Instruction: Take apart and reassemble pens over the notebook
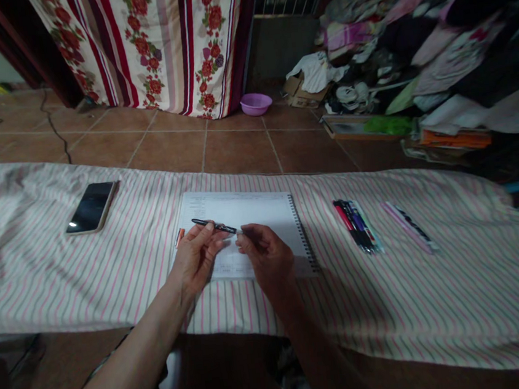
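A spiral notebook lies on the striped cloth, its coil on the right side. Above it, my left hand is closed on a black pen, held nearly level. My right hand pinches at the pen's right end, where a small pale piece shows between the fingertips; whether that piece is joined to the pen is too small to tell. An orange object rests at the notebook's left edge, beside my left hand.
A phone lies to the left. Right of the notebook are a pack of pens and a pink and black pen pack. Beyond the cloth, a purple basin and piled clothes are on the floor.
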Demonstrator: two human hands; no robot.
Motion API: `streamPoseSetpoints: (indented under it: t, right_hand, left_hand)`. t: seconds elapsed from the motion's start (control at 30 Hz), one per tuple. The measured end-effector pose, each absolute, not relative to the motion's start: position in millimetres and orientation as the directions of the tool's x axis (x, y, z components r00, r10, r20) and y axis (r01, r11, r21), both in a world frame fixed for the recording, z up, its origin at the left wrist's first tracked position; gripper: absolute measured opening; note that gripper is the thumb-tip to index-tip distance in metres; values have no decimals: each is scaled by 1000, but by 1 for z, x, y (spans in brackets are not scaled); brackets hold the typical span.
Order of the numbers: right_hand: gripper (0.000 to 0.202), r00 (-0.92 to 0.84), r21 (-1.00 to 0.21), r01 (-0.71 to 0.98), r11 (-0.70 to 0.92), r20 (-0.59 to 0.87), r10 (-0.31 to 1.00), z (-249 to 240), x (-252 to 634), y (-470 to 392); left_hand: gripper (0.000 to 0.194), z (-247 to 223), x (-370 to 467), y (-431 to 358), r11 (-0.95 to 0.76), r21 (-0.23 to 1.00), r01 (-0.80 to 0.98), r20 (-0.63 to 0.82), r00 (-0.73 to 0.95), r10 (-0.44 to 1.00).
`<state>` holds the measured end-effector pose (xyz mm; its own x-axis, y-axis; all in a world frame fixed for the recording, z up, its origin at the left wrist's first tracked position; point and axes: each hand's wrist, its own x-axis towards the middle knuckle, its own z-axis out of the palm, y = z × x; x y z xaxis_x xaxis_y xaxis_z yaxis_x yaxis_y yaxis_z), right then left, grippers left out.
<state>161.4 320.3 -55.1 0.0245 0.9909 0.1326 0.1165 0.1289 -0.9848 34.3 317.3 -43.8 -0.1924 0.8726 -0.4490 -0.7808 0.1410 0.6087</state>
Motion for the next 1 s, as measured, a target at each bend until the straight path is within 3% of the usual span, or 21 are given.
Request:
streamPoseSetpoints:
  t: [0.5, 1.0]
  right_hand:
    - [11, -9, -884, 364, 293, 311, 950, -54, 163, 319]
    - [9, -26, -891, 352, 286, 296, 955, -56, 163, 320]
  left_hand:
    - [11, -46, 34, 316, 128, 619, -775, -412, -181, 893]
    - [11, -50, 34, 317, 84, 623, -778, -386, -213, 898]
